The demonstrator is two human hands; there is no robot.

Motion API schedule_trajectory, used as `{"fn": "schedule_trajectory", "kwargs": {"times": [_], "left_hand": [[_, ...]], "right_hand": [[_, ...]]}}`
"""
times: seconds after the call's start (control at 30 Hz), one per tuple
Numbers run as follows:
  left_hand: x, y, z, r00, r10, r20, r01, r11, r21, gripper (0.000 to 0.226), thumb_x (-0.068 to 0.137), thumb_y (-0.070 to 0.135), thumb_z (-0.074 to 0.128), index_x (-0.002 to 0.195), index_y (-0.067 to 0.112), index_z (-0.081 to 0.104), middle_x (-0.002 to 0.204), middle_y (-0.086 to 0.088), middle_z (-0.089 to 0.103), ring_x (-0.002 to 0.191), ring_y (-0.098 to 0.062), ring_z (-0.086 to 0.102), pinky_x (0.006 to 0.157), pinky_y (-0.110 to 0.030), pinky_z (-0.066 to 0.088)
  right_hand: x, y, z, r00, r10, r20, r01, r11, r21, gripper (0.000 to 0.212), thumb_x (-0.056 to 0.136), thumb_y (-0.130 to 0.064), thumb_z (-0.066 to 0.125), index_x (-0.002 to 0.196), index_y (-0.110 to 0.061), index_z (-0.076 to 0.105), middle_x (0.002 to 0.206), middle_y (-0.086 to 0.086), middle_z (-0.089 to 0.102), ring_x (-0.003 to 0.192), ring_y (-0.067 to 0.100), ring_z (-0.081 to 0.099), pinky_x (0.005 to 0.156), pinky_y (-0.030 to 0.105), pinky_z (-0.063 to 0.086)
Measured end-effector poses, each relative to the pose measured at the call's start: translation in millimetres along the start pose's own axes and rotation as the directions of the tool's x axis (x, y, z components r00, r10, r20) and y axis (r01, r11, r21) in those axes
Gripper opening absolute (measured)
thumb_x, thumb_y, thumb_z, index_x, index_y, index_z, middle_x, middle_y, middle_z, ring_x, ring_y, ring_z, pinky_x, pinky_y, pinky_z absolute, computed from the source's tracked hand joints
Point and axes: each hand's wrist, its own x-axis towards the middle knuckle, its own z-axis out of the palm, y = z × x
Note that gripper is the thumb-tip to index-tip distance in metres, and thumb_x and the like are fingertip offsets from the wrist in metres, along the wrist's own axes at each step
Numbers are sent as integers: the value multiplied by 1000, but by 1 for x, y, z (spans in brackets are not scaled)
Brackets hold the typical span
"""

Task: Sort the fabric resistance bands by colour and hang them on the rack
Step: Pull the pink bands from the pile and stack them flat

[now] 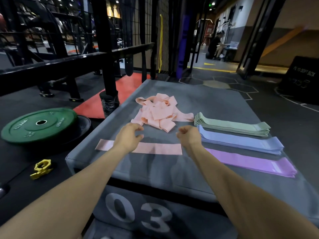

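Hands [128, 136] just short of pink pile [158, 112]

Grey soft plyo box [172, 173] marked "03" on its front side. Left of it on the black floor – green weight plate [38, 125] lying flat, partly over a black plate [84, 123], with a yellow barbell collar [41, 168] nearer the camera. Red floor mat [120, 90] behind. Black plyo box [301, 80] far right. Person crouching [214, 46] in the background – blurry.
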Motion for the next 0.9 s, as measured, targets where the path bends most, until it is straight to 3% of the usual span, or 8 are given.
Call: {"fn": "schedule_trajectory", "kwargs": {"times": [0.1, 0.2, 0.3, 0.4, 0.53, 0.63, 0.83, 0.9], "left_hand": [[20, 9, 7, 1000, 2, 26, -1, 1000, -13, 26, 86, 15, 62, 112, 15, 63, 123, -3, 56, 114, -20, 54, 95, -31, 42], [42, 15, 19, 997, 17, 69, -17, 1000, -7, 25, 86, 15, 61, 111, 14, 62, 121, -5, 56, 113, -24, 52, 96, -34, 43], [68, 20, 33, 997, 8, 82, -8, 1000, 2, 24, 86, 13, 60, 110, 14, 63, 117, -6, 57, 106, -24, 55, 93, -32, 45], [94, 24, 49, 996, 42, 76, -42, 999, -7, 26, 85, 9, 60, 110, 13, 64, 116, -5, 58, 108, -22, 55, 94, -28, 41], [124, 24, 70, 994, 73, 79, -72, 997, -18, 26, 82, 6, 60, 108, 12, 65, 114, -6, 60, 107, -23, 55, 96, -34, 43], [138, 21, 81, 994, 81, 79, -80, 997, -16, 24, 83, 6, 59, 106, 12, 66, 111, -6, 61, 106, -22, 56, 95, -32, 43], [149, 16, 78, 994, 27, 101, -28, 1000, 10, 21, 87, 10, 57, 106, 13, 66, 111, -4, 62, 104, -20, 57, 92, -28, 43], [148, 19, 72, 994, 16, 104, -17, 1000, 6, 19, 88, 13, 58, 104, 12, 66, 110, -4, 62, 104, -19, 57, 87, -21, 40]], "right_hand": [[24, -7, 0, 1000, 3, 16, -3, 1000, -10, 25, 88, -8, 58, 112, -5, 65, 114, 12, 66, 111, 28, 59, 92, 30, 44], [49, -9, 7, 998, 7, 66, -7, 1000, 2, 22, 86, -5, 59, 107, -8, 65, 102, 9, 62, 98, 22, 57, 81, 25, 42], [73, -9, 18, 995, 12, 98, -12, 1000, 0, 23, 83, -6, 64, 107, -6, 63, 107, 10, 63, 98, 23, 57, 83, 24, 40], [98, -6, 29, 990, -33, 140, 47, 994, -95, 25, 81, -12, 69, 104, -4, 63, 109, 11, 65, 99, 25, 59, 80, 24, 41], [123, 2, 39, 977, -72, 200, 112, 974, -199, 14, 81, -12, 68, 93, -5, 67, 102, 9, 67, 91, 22, 60, 78, 25, 45], [136, 6, 43, 967, -90, 240, 135, 974, -181, 5, 80, -10, 67, 84, -13, 67, 102, 10, 69, 90, 23, 61, 81, 28, 47], [155, -4, 37, 944, -197, 266, 227, 970, -86, 8, 83, -6, 62, 81, -14, 62, 82, -1, 58, 76, 14, 50, 57, 16, 34], [158, -10, 37, 942, -221, 252, 240, 969, -48, 13, 84, -5, 62, 77, -16, 58, 82, -2, 59, 76, 14, 51, 62, 18, 36]]}}
